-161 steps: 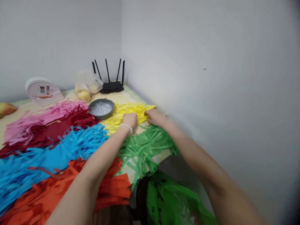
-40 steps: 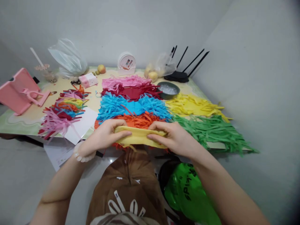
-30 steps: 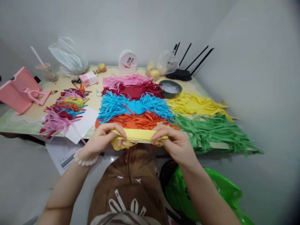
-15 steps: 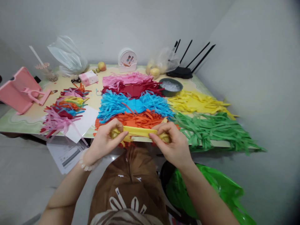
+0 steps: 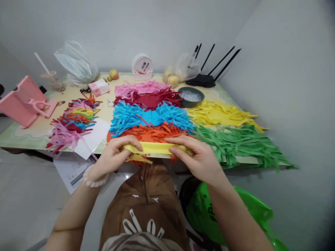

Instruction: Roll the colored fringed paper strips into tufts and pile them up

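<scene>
Between my two hands a yellow fringed tissue paper strip (image 5: 155, 148) is stretched level, folded narrow, above the table's front edge. My left hand (image 5: 117, 151) pinches its left end, and some yellow fringe hangs below those fingers. My right hand (image 5: 195, 157) grips the other end between thumb and fingers. Directly behind them lies orange fringed paper (image 5: 154, 132), partly covered by the hands. Farther back are rows of blue fringed paper (image 5: 151, 116), dark red fringed paper (image 5: 149, 101) and pink fringed paper (image 5: 142, 88).
Yellow fringe (image 5: 222, 114) and green fringe (image 5: 243, 144) lie right, near a dark bowl (image 5: 191, 97). A multicoloured fringed garland (image 5: 75, 120) and pink stand (image 5: 26, 101) are left. A black router (image 5: 201, 81) stands back right; a green bag (image 5: 204, 212) sits below the table.
Both hands have shifted their grip along the yellow strip, and a longer stretch of it shows between them. My right hand has moved slightly right, its fingers lying flatter over the strip.
</scene>
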`<control>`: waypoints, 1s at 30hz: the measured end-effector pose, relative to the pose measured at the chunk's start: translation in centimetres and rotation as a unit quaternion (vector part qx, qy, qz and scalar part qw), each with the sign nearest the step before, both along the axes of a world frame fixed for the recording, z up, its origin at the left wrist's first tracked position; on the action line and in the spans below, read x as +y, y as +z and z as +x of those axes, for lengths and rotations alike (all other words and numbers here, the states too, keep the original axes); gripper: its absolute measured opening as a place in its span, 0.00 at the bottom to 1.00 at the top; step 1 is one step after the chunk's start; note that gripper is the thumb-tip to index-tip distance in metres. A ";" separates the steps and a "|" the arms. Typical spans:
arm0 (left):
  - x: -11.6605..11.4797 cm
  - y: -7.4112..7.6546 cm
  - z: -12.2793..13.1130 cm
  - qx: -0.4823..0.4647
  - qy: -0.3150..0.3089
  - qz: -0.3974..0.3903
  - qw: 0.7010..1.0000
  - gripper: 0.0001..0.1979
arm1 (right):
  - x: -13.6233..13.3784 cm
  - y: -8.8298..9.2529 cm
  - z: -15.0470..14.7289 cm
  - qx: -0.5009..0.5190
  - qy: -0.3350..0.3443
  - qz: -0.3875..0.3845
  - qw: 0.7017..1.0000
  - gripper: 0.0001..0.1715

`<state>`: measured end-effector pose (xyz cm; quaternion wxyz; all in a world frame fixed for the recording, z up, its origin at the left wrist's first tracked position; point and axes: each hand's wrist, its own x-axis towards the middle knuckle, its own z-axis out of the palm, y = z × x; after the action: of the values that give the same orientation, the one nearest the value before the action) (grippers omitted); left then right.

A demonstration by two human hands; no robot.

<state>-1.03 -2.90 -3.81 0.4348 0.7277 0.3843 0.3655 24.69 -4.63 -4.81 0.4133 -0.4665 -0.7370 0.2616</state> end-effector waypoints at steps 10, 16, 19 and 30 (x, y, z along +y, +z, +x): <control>-0.1 -0.3 0.6 0.064 0.057 0.082 0.993 0.09 | -0.4 0.4 -0.2 -0.019 -0.017 -0.050 0.998 0.06; -0.2 -0.4 0.8 0.094 0.038 0.047 0.994 0.07 | -0.6 -0.5 -0.1 0.085 0.001 -0.100 0.991 0.04; -0.4 -0.4 0.8 -0.015 0.021 -0.056 0.998 0.08 | -0.6 -0.8 -0.1 0.150 0.007 -0.102 0.983 0.03; -0.4 -1.5 0.7 -0.175 0.003 -0.145 0.974 0.06 | -0.3 -2.2 -0.3 0.195 0.049 -0.024 0.979 0.10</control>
<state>-0.33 -3.25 -5.30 0.5955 0.5806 0.3531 0.4286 24.36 -4.95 -7.03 0.5244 -0.3796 -0.6575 0.3855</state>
